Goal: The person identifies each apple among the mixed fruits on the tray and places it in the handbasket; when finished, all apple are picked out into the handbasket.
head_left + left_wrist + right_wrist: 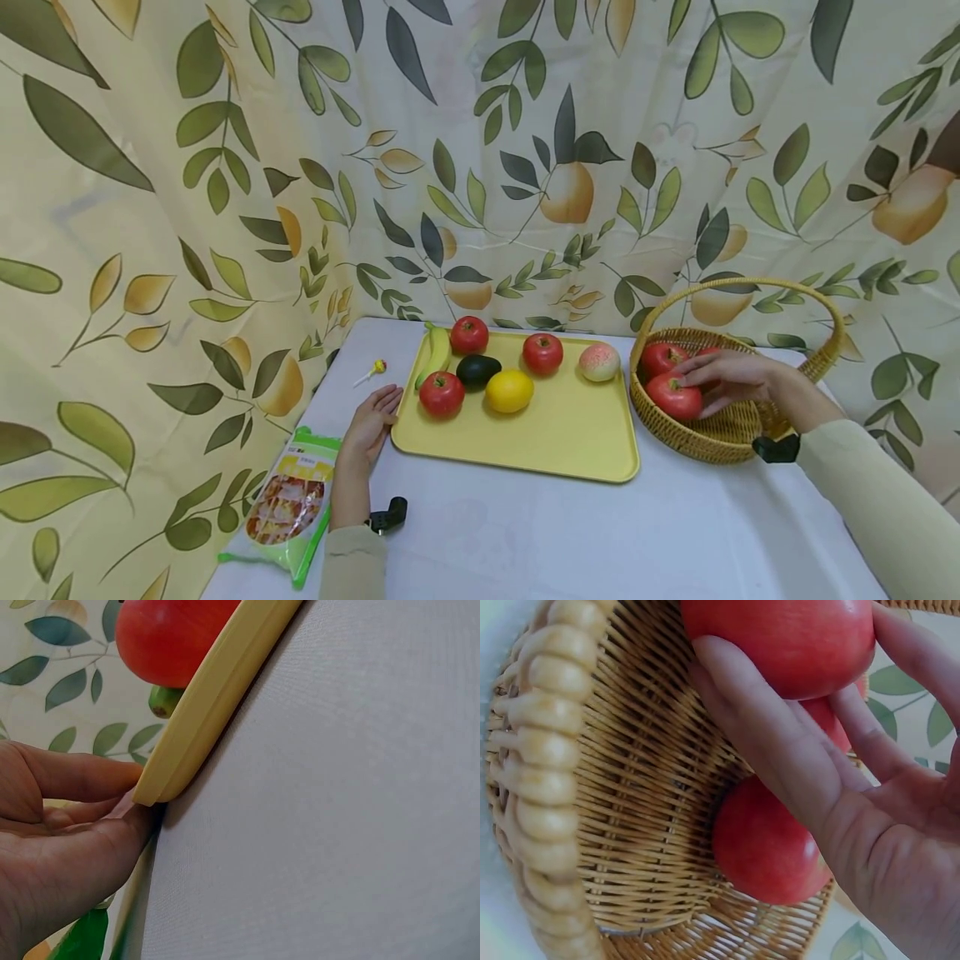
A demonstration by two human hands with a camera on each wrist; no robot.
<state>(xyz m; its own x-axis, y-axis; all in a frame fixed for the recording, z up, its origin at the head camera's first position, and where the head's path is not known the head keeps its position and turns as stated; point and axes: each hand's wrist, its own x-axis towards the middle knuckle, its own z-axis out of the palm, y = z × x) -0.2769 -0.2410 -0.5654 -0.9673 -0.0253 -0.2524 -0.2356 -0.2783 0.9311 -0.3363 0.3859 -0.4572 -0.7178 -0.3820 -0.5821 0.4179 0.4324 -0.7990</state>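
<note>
My right hand reaches into the wicker basket and grips a red apple, thumb on one side and fingers on the other. Close up in the right wrist view, the held apple is above another red apple lying in the basket. My left hand is at the near left corner of the yellow tray. Its fingertips pinch the tray rim in the left wrist view. On the tray sit several red apples, a banana, an avocado, a lemon and a peach.
A lollipop lies left of the tray. The green and white snack bag rests at the table's left edge beside my left forearm. The basket's tall handle arches over my right hand. A leaf-patterned curtain hangs behind the table.
</note>
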